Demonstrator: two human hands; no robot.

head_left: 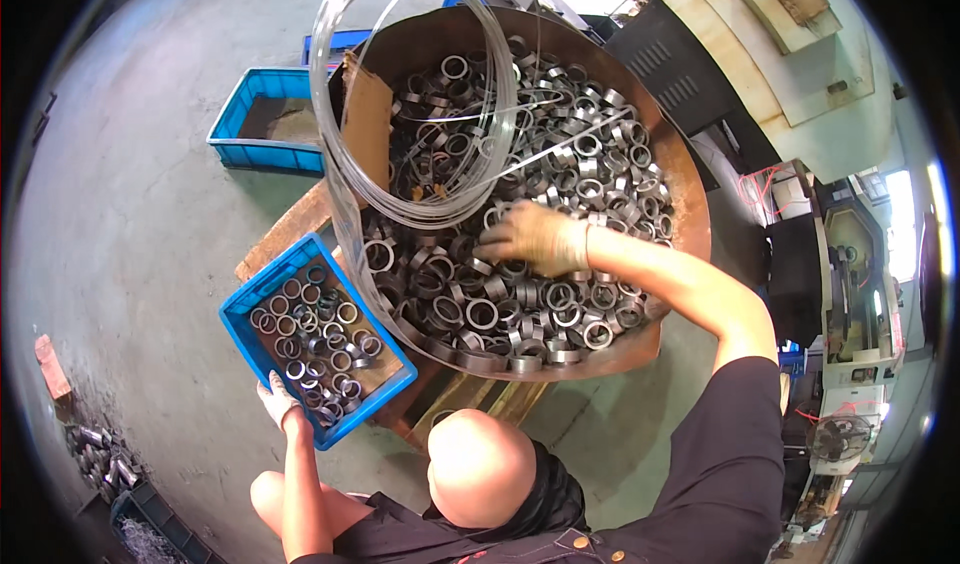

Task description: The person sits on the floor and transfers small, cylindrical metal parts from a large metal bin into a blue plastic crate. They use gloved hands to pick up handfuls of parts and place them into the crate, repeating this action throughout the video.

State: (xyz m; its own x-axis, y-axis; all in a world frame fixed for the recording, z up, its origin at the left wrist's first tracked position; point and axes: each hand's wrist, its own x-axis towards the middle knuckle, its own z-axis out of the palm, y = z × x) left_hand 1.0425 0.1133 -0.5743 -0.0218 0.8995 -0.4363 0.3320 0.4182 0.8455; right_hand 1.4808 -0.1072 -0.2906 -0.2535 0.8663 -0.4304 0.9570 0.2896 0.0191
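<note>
In the head view, over the heap of loose metal rings (495, 288) in the round rusty bin (690, 204), the right hand (535, 239) is held palm down, its fingers bent toward the rings; whether a ring is held cannot be told, as the fingertips are blurred and partly hidden. By the left hand (278, 402), the near-left rim of a blue crate (367, 411) is held, the fingers hooked over the edge. More rings are scattered inside this crate, which is set just beside the bin, to its left. The step in hand is judged to be the picking of rings from the heap. For this, rings lying uppermost are best taken, since those wedged beneath would probably drag on their neighbours. The right hand should be passed clear of the coil of clear tubing (326, 64) above the heap's left part and of the thin pale strip (570, 144) across it, as either could be snagged. The crate is best steadied by a firm hold on its rim.
</note>
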